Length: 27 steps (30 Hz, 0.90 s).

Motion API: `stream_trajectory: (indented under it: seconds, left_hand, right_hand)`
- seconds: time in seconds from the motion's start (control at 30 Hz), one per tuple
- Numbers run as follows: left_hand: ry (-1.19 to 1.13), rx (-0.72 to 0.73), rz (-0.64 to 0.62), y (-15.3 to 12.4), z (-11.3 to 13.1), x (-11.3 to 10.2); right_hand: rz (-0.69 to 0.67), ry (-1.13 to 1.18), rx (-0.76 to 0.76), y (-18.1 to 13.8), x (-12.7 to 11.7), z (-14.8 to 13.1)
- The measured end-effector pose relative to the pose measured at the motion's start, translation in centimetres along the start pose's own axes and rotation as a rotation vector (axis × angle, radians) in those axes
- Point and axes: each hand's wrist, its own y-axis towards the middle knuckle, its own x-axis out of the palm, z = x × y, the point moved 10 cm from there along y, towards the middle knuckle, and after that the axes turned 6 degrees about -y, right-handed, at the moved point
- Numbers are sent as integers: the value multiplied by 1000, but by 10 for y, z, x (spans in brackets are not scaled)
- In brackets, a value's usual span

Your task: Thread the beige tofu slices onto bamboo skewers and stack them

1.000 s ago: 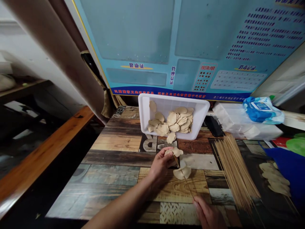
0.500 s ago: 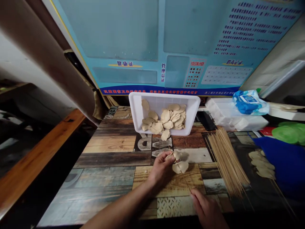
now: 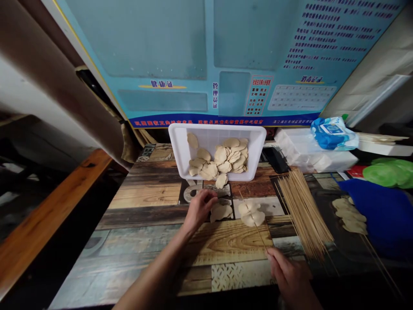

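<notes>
My right hand (image 3: 285,269) grips the lower end of a thin wooden skewer (image 3: 262,238). Several pale, flat, round slices (image 3: 252,214) are threaded near its upper part, and its tip sticks out beyond them. To the left, my left hand (image 3: 200,204) has its fingers bent together just above more pale slices (image 3: 222,212) by the fingertips; whether it pinches one is hidden. Behind the hands, a white plastic tub (image 3: 177,150) lies tipped toward me with a heap of the same slices (image 3: 227,156) inside. One slice (image 3: 221,181) hangs over its front rim.
A bundle of bare skewers (image 3: 305,211) lies to the right on the wood-patterned table (image 3: 135,241). Beyond it are a finished-looking skewer of slices (image 3: 350,215), a blue cloth (image 3: 380,215), a black phone (image 3: 275,160) and a wipes pack (image 3: 334,133). A blue notice board (image 3: 155,43) stands behind.
My left hand has left the skewer and moved left, uncovering slices there. My right hand has shifted slightly right with the loaded skewer. The whole view has shifted slightly.
</notes>
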Motion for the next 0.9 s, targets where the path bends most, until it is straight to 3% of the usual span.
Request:
stream_trajectory:
  seconds: [0.13,0.27,0.4,0.5,0.63,0.73,0.9]
  left_hand:
    - [457,181,-279,-7,8,21]
    - [564,237,-379,-15,9,38]
    - [268,157,-268,-5,11,25]
    - [-173,-74,-118,1,-4,12]
    - [-745,-376,-56,-6,-26,24]
    - [-863,-418,-75,-8,-26,30]
    - [-844,-359,-75,-6,-19,23]
  right_hand:
    - [-18,14,37,-3,5,5]
    - [-23,24,39,-3,4,2]
    - [-60,42,-21,1,-3,-13]
    - [-100,82,-134,2,-3,-30]
    - [-115,132,-217,-1,7,-38]
    - [-111,148,-221,-4,13,-36]
    - [-150,129,-140,-6,17,-28]
